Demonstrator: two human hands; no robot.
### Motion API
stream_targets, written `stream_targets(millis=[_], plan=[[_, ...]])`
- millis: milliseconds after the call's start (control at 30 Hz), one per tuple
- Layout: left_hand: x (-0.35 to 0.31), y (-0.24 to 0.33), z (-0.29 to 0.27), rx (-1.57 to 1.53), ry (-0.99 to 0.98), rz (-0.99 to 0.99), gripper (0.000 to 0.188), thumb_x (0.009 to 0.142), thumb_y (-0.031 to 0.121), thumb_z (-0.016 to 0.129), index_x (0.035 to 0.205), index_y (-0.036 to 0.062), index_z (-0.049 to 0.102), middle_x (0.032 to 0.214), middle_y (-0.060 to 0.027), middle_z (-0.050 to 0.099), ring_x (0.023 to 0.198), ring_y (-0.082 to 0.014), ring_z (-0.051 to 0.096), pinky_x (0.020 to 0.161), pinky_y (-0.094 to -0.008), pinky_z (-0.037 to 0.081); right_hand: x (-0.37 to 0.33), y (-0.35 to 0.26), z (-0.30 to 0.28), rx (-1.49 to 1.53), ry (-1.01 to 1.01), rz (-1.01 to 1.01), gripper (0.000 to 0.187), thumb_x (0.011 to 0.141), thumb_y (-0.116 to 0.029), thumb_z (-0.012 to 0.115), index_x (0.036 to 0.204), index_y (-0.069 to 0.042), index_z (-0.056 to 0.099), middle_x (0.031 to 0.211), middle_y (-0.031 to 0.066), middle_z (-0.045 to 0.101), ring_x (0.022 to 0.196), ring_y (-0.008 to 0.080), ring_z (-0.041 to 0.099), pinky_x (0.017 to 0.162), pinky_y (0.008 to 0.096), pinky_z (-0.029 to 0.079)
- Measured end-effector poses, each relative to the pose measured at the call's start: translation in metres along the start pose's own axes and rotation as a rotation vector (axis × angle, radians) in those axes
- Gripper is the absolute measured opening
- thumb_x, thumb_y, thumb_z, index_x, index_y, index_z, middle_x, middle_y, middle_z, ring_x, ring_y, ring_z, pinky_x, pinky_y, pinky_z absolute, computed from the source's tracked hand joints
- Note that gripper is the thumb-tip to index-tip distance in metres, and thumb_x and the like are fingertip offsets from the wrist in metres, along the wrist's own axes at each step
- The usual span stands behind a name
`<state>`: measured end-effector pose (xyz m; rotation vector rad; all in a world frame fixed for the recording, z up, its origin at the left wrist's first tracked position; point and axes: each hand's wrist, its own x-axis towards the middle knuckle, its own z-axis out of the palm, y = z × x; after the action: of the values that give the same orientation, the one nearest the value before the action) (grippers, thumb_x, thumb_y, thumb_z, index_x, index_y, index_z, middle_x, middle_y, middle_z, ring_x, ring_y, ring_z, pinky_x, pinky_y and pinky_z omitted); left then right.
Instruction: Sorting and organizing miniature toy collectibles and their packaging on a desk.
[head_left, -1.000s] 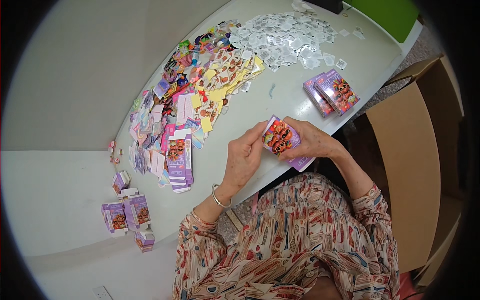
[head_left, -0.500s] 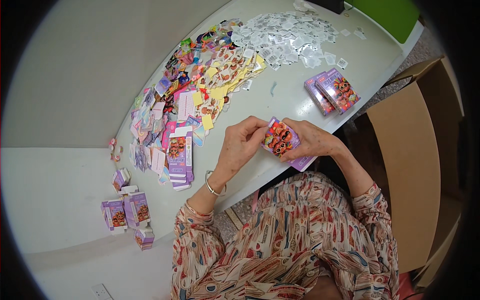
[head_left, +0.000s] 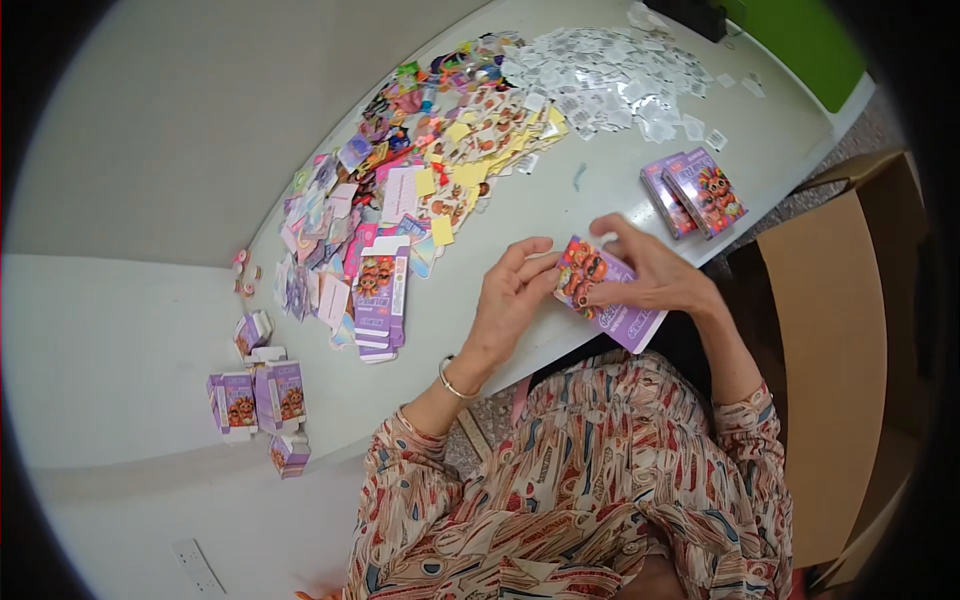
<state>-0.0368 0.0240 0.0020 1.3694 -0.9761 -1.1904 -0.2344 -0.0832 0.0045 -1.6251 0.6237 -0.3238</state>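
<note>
A purple printed box (head_left: 628, 318) with cartoon characters on its face is held tilted over the table's near edge. Across that face lies the thumb of my right hand (head_left: 668, 276); its index finger is lifted off the far side, while any fingers beneath are hidden. At the box's left end, the bent fingers of my left hand (head_left: 508, 300) close on the edge. Two finished-looking purple boxes (head_left: 705, 195) lie overlapped to the far right. Left of my left hand rests a stack of flat purple cartons (head_left: 380, 300).
Mixed small packets and trinkets (head_left: 325, 225) pile up along the left, beside yellow-backed sticker sheets (head_left: 490, 140). Small clear-white packets (head_left: 610, 75) spread at the back. Several purple boxes (head_left: 255, 400) stand at the far left. A large open cardboard box (head_left: 825, 350) is at right.
My right hand has loosened, lifting its index finger and baring more of the box's face. My left fingers have spread slightly at its end. The whole view has shifted a little.
</note>
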Motion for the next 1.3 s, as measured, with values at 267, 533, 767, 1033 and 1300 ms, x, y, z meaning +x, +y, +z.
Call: stream_targets(millis=[267,533,767,1033,1300], plan=[[0.005,0.009,-0.003,-0.516,-0.078,-0.273,0.027,0.095,0.011,0.06,0.119,0.0004,0.057,0.109,-0.0064,0.066,0.095,-0.0136,0.063,0.089,-0.0293,0.052,0.005,0.013,0.027,-0.069,0.273,-0.433,0.105,0.057,-0.036,0.09,0.138,-0.003,0.033,0.133,0.0148,0.048,0.12,0.0239,0.05,0.099,0.0348,0.041],[0.037,-0.015,-0.107,1.176,0.474,0.502,0.029,0.082,0.023,0.072,0.101,0.0023,0.064,0.095,-0.0119,0.064,0.089,-0.0254,0.06,0.073,-0.0368,0.047,0.002,0.011,0.026,-0.496,0.496,-0.209,0.085,0.068,-0.031,0.081,0.132,0.005,0.038,0.12,0.0239,0.052,0.11,0.0352,0.054,0.094,0.0401,0.045],[0.049,-0.023,-0.126,1.349,0.471,0.494,0.025,0.081,0.021,0.072,0.091,0.0007,0.063,0.08,-0.0131,0.061,0.073,-0.0296,0.058,0.065,-0.0396,0.046,0.003,0.014,0.028,-0.552,0.478,-0.198,0.09,0.069,-0.034,0.079,0.137,0.006,0.034,0.118,0.0256,0.052,0.109,0.0388,0.053,0.095,0.0425,0.044],[0.037,0.01,-0.147,1.097,0.51,0.357,0.023,0.085,0.011,0.068,0.106,-0.0001,0.068,0.085,-0.0127,0.07,0.067,-0.0176,0.064,0.062,-0.0296,0.049,0.007,0.005,0.031,-0.637,0.449,-0.216,0.086,0.071,-0.03,0.078,0.136,0.006,0.035,0.114,0.0241,0.053,0.106,0.0377,0.053,0.092,0.0424,0.045],[0.005,0.08,-0.033,0.787,0.238,0.625,0.017,0.086,-0.002,0.063,0.102,0.0009,0.066,0.082,-0.0116,0.066,0.071,-0.0201,0.066,0.064,-0.0292,0.05,0.015,-0.007,0.045,-0.749,0.422,-0.223,0.086,0.067,-0.025,0.08,0.134,0.004,0.035,0.107,0.0207,0.055,0.1,0.0367,0.052,0.089,0.0422,0.045]])
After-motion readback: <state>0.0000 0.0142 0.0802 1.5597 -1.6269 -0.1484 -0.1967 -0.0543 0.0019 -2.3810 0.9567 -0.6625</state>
